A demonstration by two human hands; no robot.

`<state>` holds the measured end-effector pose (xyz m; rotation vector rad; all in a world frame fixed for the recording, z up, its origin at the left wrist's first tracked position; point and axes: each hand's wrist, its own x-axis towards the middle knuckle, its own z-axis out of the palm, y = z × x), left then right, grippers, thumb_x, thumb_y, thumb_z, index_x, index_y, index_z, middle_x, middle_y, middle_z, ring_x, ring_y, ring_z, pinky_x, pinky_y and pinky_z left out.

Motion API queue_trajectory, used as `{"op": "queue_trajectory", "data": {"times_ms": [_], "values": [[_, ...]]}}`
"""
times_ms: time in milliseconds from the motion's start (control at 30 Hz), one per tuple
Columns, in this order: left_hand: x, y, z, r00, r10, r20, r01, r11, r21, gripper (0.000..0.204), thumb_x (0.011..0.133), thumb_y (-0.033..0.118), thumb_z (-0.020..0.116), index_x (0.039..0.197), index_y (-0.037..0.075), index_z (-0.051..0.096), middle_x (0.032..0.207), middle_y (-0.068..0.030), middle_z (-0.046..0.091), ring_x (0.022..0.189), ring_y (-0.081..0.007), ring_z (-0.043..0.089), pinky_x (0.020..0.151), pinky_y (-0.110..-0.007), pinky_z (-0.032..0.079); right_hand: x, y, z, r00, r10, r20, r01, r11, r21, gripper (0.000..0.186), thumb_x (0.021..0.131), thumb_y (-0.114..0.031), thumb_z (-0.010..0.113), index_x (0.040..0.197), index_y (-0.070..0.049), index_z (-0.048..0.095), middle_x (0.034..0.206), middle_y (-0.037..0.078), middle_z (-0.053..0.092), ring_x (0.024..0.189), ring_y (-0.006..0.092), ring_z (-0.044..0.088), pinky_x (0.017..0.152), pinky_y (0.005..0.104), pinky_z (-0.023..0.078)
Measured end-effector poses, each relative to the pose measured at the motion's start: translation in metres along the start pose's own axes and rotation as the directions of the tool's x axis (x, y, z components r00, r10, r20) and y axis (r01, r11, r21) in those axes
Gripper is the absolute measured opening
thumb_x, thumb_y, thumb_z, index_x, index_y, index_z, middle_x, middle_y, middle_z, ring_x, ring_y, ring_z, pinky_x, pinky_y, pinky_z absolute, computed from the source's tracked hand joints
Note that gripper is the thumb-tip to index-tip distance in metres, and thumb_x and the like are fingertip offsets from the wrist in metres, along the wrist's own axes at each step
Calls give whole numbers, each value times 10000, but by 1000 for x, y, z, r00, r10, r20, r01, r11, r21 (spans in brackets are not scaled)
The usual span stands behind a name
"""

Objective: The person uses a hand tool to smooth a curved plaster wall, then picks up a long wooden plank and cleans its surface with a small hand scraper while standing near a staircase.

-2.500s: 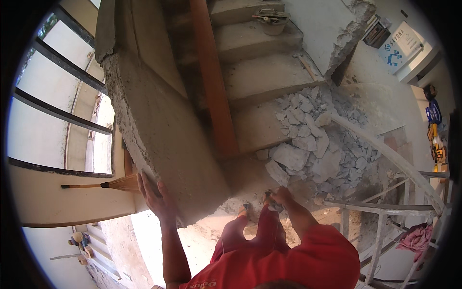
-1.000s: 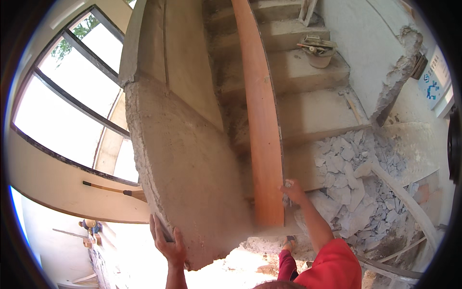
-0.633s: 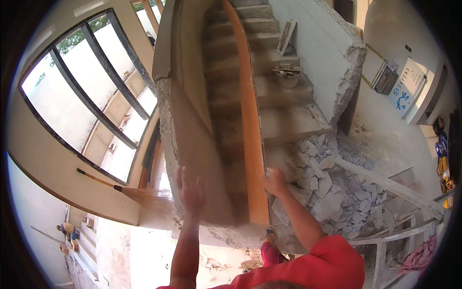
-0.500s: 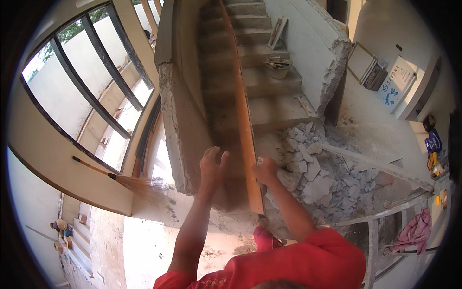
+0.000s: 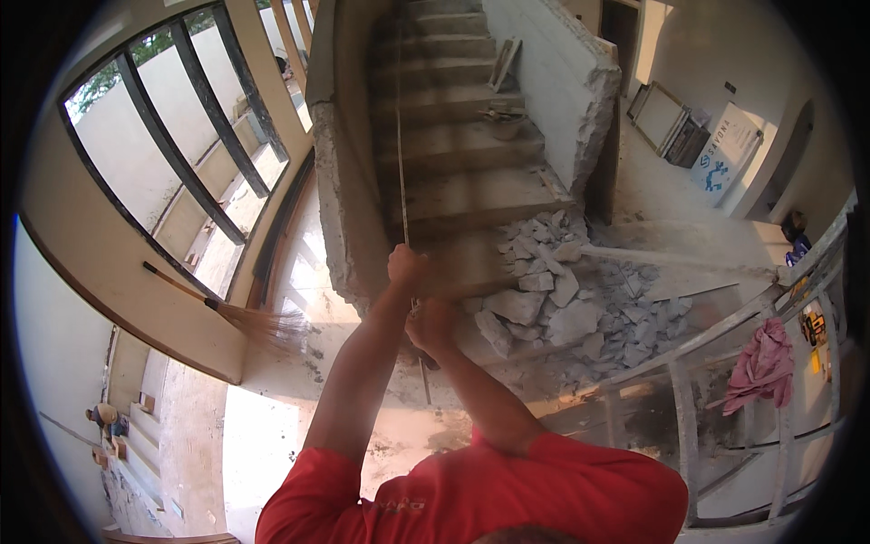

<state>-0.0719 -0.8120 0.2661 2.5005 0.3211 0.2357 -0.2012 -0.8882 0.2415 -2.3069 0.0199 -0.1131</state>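
A long, narrow board [image 5: 402, 163] runs up the concrete staircase, showing only its thin pale edge. My left hand [image 5: 408, 265] is closed around it at the foot of the stairs. Just below and nearer to me, my right hand [image 5: 435, 325] is also closed on it, slightly blurred. Beneath my hands a short lower length of the board shows; my forearms hide part of it. The stair steps [image 5: 471, 195] rise behind the board, with the broken, rough-edged wall [image 5: 333, 218] close on the left.
Broken concrete rubble [image 5: 562, 304] lies right of the stair foot. A metal frame [image 5: 684, 435] with a pink cloth [image 5: 764, 367] stands at right. A broom [image 5: 258, 322] leans toward the floor at left. Higher up, a tub [image 5: 504, 122] sits on a step. Another person [image 5: 111, 419] is far left.
My left hand, open and raised before, has closed on the board. My right hand has moved left with it. The board has turned from its orange face to its thin edge.
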Motion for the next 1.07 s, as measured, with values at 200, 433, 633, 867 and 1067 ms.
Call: {"op": "queue_trajectory", "data": {"times_ms": [200,433,633,867,1067], "values": [[-17,-15,-31,997,69,-23,-64,983,174,205,836,114,672,956,-44,724,1028,-309,726,1031,-462,716,907,-516,579,-23,-10,31,992,-80,96,56,972,230,397,836,-402,791,829,-11,724,803,232,722,778,386,736,721,486,566],[-103,-61,-75,990,121,67,-137,930,340,101,825,-12,611,902,-38,671,836,-281,702,868,-487,705,779,-556,566,14,69,14,871,-261,416,-113,719,686,586,844,-571,824,993,-6,765,887,89,738,800,197,700,714,372,558],[-219,-84,-72,989,50,137,-82,968,236,302,863,-44,550,1163,-25,579,765,-245,693,762,-457,702,718,-548,556,138,77,7,911,94,401,-388,523,759,791,795,-819,722,921,-39,770,771,0,646,759,105,605,788,284,482],[-354,-134,-67,997,-38,62,24,979,202,299,992,61,554,1274,-4,631,736,-240,679,653,-447,682,566,-515,507,134,50,46,816,36,576,-464,635,618,1031,775,-916,619,1242,1,692,1264,123,649,1187,203,572,999,395,450],[-438,-157,-87,936,-290,198,221,925,308,562,918,79,657,1456,60,497,1192,-176,711,862,-364,741,713,-437,603,74,52,30,620,-95,779,-702,376,605,1031,816,-843,657,1455,-39,563,1431,121,600,1335,246,539,1135,408,397]]}}
